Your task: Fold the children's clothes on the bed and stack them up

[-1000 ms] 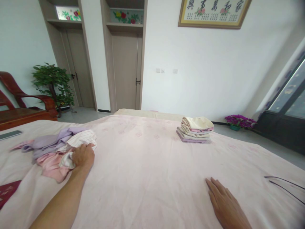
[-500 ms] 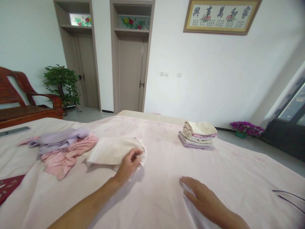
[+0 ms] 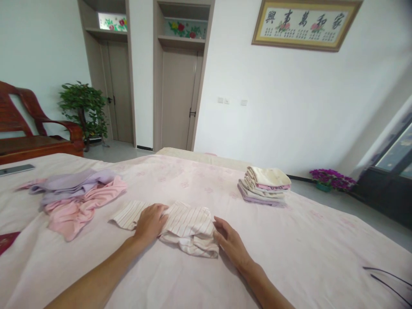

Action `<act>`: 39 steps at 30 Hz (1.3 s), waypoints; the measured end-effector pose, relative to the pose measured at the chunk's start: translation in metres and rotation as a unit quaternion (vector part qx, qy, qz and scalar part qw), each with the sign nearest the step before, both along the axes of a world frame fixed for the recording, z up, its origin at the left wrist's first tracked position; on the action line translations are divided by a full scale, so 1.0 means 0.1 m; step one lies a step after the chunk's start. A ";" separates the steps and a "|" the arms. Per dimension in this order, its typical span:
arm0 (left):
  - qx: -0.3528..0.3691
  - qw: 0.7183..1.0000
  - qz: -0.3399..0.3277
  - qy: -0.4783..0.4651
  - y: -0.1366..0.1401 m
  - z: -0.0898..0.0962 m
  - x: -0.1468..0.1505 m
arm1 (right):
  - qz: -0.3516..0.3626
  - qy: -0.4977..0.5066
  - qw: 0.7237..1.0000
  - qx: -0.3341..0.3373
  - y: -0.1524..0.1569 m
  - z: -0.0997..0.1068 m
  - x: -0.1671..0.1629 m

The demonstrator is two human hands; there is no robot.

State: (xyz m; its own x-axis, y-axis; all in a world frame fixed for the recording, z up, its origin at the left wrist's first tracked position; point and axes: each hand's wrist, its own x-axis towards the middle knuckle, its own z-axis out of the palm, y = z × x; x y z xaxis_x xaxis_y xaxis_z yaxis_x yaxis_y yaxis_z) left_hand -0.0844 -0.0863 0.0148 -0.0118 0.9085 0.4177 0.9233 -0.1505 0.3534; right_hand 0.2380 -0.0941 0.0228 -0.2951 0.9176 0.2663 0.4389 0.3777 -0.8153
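Note:
A cream garment with thin brown stripes (image 3: 189,219) lies loosely folded on the pale pink bedspread (image 3: 289,257); its exact kind cannot be made out. Across its left part rests my left hand (image 3: 151,221), palm down with the fingers lying on the fabric. My right hand (image 3: 230,240) is at the garment's right edge, its fingers apart and touching the cloth at most lightly. The lower front edge of the fabric is bunched. To the left is a loose heap of a lavender garment (image 3: 72,184) and a pink garment (image 3: 72,214).
Folded clothes (image 3: 265,186) stand stacked at the right. Glasses arms (image 3: 386,279) show at the right edge. A phone (image 3: 16,170) and a dark red item (image 3: 8,241) lie at the left. Beyond are a wooden chair (image 3: 38,133), plants and two doors.
The cream garment now lies lower and flatter, showing its striped side. My left hand has shifted left onto it, and my right hand has come left to its edge.

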 end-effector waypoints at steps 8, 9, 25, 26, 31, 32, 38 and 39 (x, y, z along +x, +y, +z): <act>-0.009 0.995 0.025 0.099 0.06 0.05 -0.21 | -0.026 -0.192 0.973 0.126 -0.12 0.07 0.02; 0.011 0.993 0.026 0.111 0.05 0.06 -0.22 | -0.036 -0.188 0.973 0.129 -0.12 0.07 0.01; -0.016 0.957 -0.288 0.018 -0.17 0.12 0.05 | -0.172 0.334 0.919 -0.118 0.10 0.66 0.28; -0.019 0.961 -0.275 0.007 -0.15 0.10 0.05 | -0.171 0.323 0.924 -0.116 0.10 0.70 0.31; -0.038 0.980 -0.172 -0.094 -0.07 0.17 0.00 | -0.194 0.174 0.965 -0.006 0.17 0.85 0.59; -0.034 0.982 -0.144 -0.117 -0.06 0.21 0.00 | -0.205 0.101 0.973 0.031 0.18 0.87 0.65; 0.054 0.944 -0.019 -0.325 -0.04 0.59 -0.07 | -0.141 -0.203 0.965 0.091 0.14 0.88 0.64; 0.070 0.930 -0.013 -0.361 -0.02 0.65 -0.11 | -0.088 -0.208 0.970 0.083 0.11 0.87 0.60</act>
